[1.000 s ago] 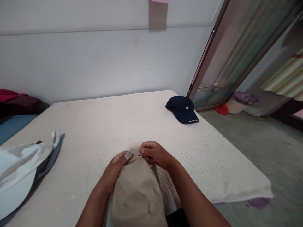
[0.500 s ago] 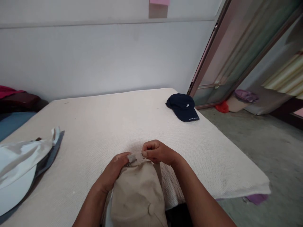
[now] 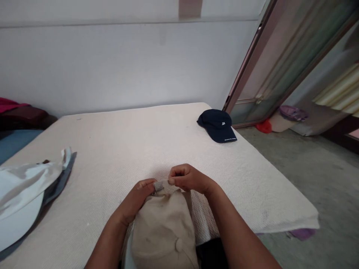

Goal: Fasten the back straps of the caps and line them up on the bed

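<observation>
A beige cap lies at the bottom middle, close to me, its top button showing on the crown. My left hand grips the left end of its back strap, the thumb beside a small metal buckle. With thumb and fingertips pinched, my right hand holds the strap to the right of the buckle. Under the beige cap's left side a pale edge shows; what it belongs to is hidden.
A navy cap sits at the far right of the bed. Stacked white and grey caps lie at the left. A wall stands behind, and the concrete floor lies to the right.
The beige cap's crown has tipped slightly, bringing its top button into clearer view. Both hands keep their hold on the strap, and the camera view has shifted a little.
</observation>
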Tool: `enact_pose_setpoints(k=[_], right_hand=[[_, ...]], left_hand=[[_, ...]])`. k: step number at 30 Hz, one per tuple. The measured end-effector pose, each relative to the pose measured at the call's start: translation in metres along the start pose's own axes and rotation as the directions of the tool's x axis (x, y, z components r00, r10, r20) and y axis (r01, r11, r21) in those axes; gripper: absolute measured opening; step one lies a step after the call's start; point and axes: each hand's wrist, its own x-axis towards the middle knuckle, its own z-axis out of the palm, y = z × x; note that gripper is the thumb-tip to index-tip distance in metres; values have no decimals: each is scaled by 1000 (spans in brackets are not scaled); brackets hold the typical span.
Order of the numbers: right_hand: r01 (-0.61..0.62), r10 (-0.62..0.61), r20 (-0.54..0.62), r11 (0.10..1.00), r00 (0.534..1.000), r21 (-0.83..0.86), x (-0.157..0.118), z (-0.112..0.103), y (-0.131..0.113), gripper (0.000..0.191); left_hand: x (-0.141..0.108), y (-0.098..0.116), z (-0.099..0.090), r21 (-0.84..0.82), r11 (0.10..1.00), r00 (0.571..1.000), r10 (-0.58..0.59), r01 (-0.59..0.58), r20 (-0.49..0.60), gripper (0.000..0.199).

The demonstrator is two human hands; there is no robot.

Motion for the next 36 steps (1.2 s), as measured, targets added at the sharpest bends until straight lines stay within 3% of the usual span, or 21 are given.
enact_pose_setpoints(k=[15,21,36], right_hand=[[-6,6,13,999,1000,-35,2,3,1,15],[-20,18,-16,997,1000,-74,2,5,-1,13],[28,-28,-44,1000,999,-13,6,11,-1,16]], left_hand=[[3,-6,1,-82,995,997,-66,62,-43,21],[2,-2,4,-86,995,998,-56,56,11,18],[3,-3,4,-89,994,998,-55,56,13,12]])
